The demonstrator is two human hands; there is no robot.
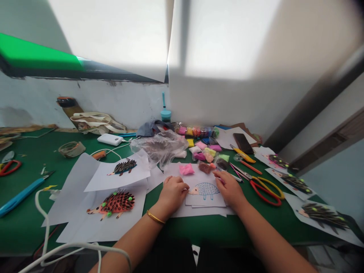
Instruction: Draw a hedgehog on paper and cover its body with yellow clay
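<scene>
A sheet with a blue hedgehog drawing (209, 189) lies in front of me on more white paper; its face is pale pink. My left hand (173, 192) rests at the sheet's left edge beside the hedgehog's nose, fingers curled together; whatever they pinch is hidden. At the right edge, my right hand (229, 189) lies with fingers apart near the animal's back, holding nothing visible. Just beyond the drawing are a pink clay lump (186, 169) and a brown clay lump (205, 167) in clear wrap.
Red-and-yellow scissors (265, 191), a yellow cutter (243, 154) and a phone (243, 143) lie right. Finished hedgehog pictures flank both sides, including a red one (116, 204). Clay packets (209, 151) and a plastic bag (162, 146) sit behind. A white cable (45, 227) runs front left.
</scene>
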